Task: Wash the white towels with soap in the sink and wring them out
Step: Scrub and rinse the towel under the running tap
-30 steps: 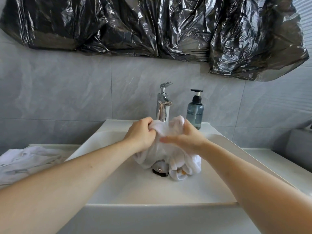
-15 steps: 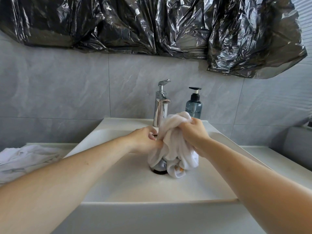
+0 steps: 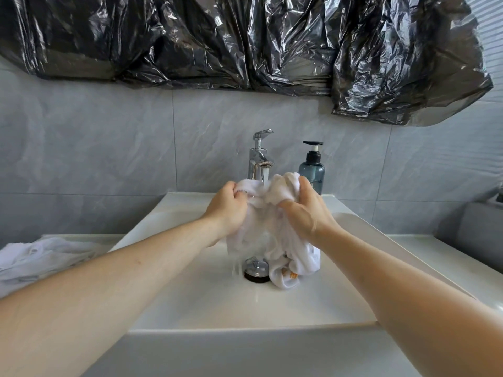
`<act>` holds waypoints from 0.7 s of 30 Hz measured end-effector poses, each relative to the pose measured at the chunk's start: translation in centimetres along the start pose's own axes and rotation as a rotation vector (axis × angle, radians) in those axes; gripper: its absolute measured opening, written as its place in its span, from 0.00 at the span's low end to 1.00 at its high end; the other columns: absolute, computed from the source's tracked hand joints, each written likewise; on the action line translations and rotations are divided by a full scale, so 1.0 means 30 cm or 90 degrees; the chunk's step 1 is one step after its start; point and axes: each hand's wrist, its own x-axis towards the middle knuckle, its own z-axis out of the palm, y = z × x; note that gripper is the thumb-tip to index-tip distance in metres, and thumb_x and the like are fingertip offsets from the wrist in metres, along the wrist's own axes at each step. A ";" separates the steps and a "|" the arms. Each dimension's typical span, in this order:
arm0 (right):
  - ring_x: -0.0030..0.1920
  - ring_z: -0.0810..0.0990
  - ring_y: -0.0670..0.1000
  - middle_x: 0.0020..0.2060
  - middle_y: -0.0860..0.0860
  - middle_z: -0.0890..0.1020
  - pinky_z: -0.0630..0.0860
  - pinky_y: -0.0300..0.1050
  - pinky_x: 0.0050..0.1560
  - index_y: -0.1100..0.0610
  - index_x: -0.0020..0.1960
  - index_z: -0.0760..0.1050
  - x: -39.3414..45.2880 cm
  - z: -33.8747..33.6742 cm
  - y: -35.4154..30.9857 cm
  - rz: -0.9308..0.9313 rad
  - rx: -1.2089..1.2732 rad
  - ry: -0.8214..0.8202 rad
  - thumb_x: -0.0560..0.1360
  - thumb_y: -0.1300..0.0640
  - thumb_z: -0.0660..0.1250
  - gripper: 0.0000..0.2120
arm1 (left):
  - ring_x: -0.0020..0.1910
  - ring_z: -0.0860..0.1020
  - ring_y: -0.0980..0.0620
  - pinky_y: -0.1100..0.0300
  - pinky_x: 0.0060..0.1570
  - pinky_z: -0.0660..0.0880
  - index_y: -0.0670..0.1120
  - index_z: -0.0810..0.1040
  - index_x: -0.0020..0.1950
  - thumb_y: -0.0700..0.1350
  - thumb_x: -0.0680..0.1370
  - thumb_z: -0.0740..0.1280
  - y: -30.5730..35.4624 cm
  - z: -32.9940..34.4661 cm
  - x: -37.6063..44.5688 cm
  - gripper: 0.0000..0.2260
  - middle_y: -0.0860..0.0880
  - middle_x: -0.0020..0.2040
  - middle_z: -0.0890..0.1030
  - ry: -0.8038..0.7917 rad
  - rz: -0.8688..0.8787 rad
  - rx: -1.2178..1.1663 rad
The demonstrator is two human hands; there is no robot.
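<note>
White towel hangs bunched, wet; left hand and right hand both clench it.

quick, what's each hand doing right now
Left hand: closed, gripping the white towel.
Right hand: closed, gripping the same towel.

Grey marbled wall tiles fill the scene from nine to three o'clock; crinkled black plastic sheeting hangs across twelve, catching soft daylight.
</note>
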 end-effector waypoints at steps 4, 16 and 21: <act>0.46 0.77 0.51 0.47 0.50 0.77 0.71 0.45 0.37 0.52 0.53 0.67 -0.005 0.006 -0.006 0.013 -0.043 -0.007 0.75 0.57 0.67 0.10 | 0.40 0.74 0.49 0.55 0.39 0.67 0.41 0.79 0.52 0.49 0.84 0.60 -0.008 -0.013 0.004 0.13 0.48 0.42 0.78 0.007 -0.007 0.009; 0.44 0.76 0.46 0.47 0.46 0.76 0.71 0.41 0.39 0.51 0.57 0.66 -0.023 0.027 -0.003 0.003 -0.192 -0.150 0.62 0.45 0.84 0.34 | 0.35 0.78 0.53 0.54 0.42 0.76 0.43 0.76 0.55 0.44 0.86 0.63 0.039 -0.013 0.000 0.05 0.46 0.41 0.78 -0.091 -0.067 -0.367; 0.37 0.76 0.47 0.40 0.48 0.80 0.69 0.39 0.32 0.53 0.45 0.75 0.015 0.036 0.043 0.006 -0.122 -0.026 0.69 0.50 0.77 0.13 | 0.52 0.85 0.45 0.49 0.59 0.82 0.40 0.79 0.60 0.44 0.71 0.76 0.043 -0.052 -0.030 0.19 0.41 0.53 0.85 -0.197 -0.017 -0.311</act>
